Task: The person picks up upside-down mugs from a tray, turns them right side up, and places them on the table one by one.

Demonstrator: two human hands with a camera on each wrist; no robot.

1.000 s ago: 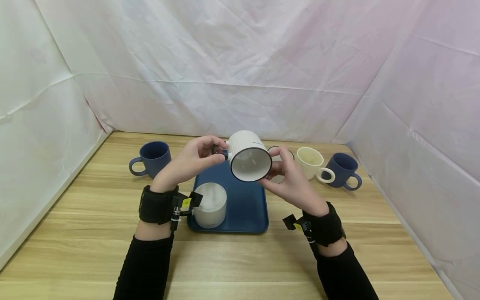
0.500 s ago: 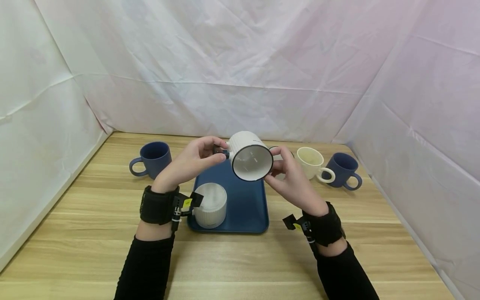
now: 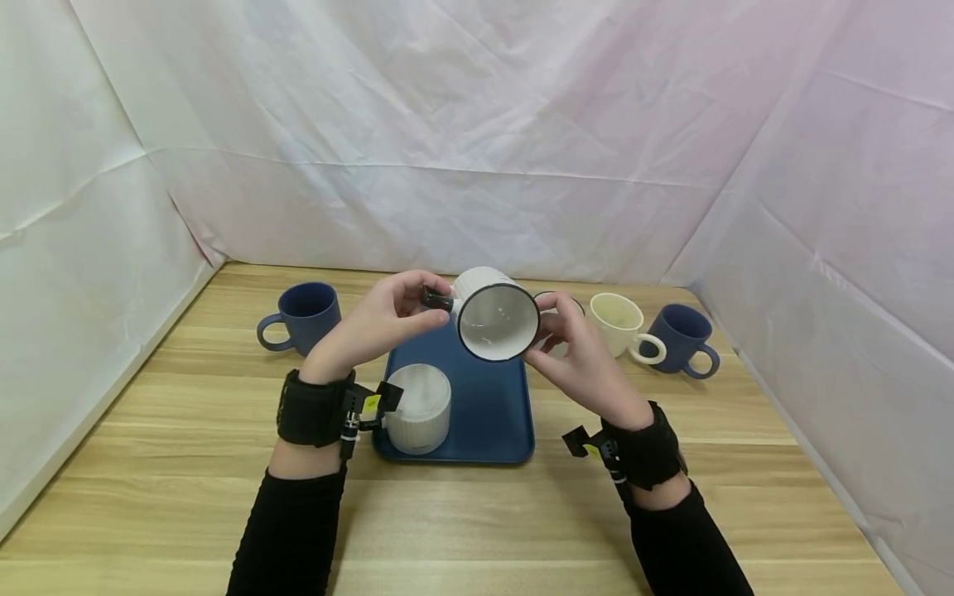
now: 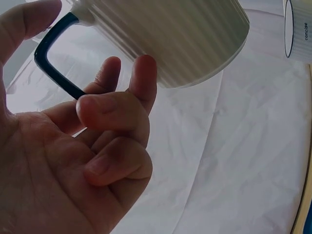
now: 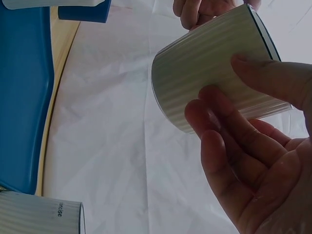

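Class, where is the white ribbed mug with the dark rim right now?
In the head view the white ribbed mug is held tilted above the blue tray, between the left hand at its handle and the right hand.

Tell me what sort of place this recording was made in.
Probably a staged recording booth, not a real kitchen: white sheeting walls in a bare wooden table, and mugs sit round a blue tray. Both hands hold a white ribbed mug above it.

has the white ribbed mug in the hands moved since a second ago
Yes, slightly. The white ribbed mug has tipped its opening more squarely toward the camera and sits a little lower against the blue tray.
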